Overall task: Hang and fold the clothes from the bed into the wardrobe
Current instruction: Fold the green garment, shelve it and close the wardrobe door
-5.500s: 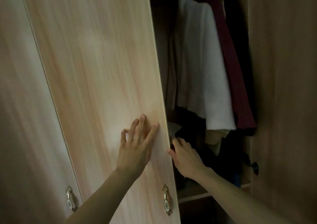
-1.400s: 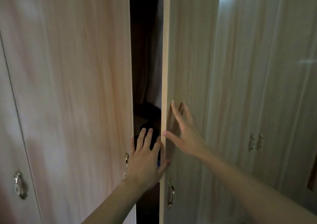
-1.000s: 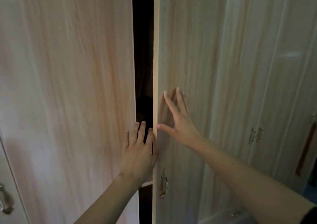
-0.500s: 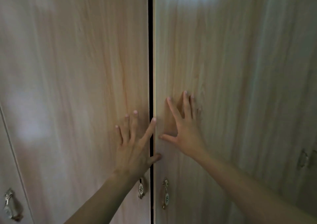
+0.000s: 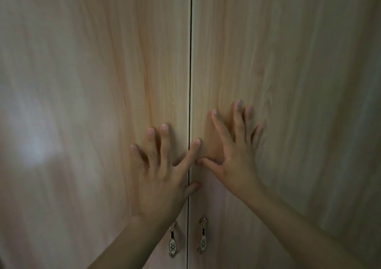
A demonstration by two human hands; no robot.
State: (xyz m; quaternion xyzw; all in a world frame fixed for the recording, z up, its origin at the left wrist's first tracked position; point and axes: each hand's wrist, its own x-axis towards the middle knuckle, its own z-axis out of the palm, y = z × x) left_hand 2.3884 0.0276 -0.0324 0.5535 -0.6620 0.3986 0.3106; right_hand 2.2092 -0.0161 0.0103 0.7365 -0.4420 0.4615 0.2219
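Observation:
Two light wooden wardrobe doors fill the view and stand closed, meeting at a thin dark seam down the middle. My left hand (image 5: 162,178) presses flat on the left door (image 5: 92,104) with fingers spread; its index finger and thumb reach across the seam. My right hand (image 5: 233,155) presses flat on the right door (image 5: 288,83), fingers spread and straight. The clothes inside the wardrobe are hidden behind the doors. No bed is in view.
Two small ornate metal handles hang below my hands, the left handle (image 5: 172,242) and the right handle (image 5: 203,237), one on each side of the seam.
The doors swung together under my palms: the wide gap showing hanging clothes narrowed to a slit and is now a thin seam. Both hands stay flat on the doors.

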